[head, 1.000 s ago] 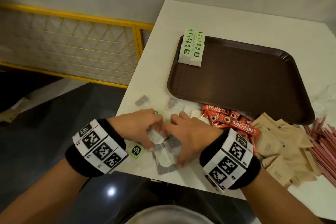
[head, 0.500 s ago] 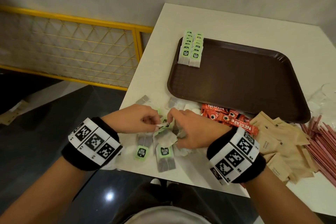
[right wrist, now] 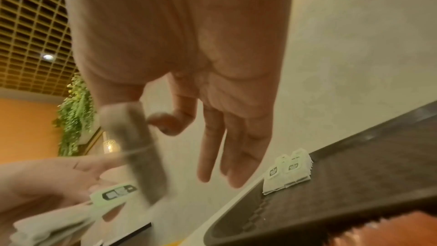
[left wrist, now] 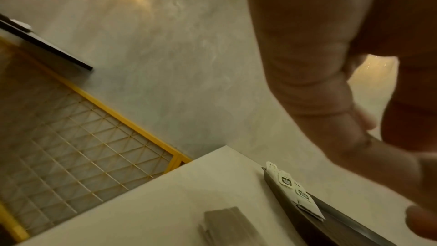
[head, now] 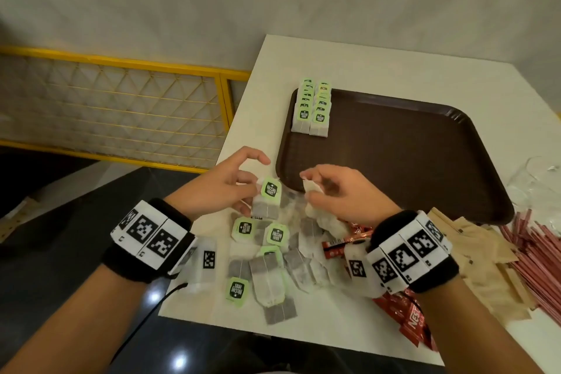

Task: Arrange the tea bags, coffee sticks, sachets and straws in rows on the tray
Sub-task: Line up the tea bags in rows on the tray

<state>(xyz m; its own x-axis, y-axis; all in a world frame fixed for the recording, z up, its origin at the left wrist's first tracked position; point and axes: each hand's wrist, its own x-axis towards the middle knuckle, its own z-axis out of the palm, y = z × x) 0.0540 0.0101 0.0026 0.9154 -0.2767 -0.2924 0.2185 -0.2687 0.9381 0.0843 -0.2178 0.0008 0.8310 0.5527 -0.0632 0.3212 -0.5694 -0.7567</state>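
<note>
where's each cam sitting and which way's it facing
Head: on the head, looking down at table, tray, loose tea bags; both hands, wristbands.
Left wrist: looks along left hand toward fence, wall, tray corner.
Right wrist: looks along right hand, which pinches a tea bag; left hand shows.
All three share the tea bag rows on the tray.

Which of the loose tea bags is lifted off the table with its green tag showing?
The tea bag held by the left hand; the other tagged ones lie flat.

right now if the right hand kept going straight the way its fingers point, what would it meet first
Probably the near rim of the dark brown plastic tray: the right hand pinches a white paper tea bag just short of it, though depth is unclear.
</note>
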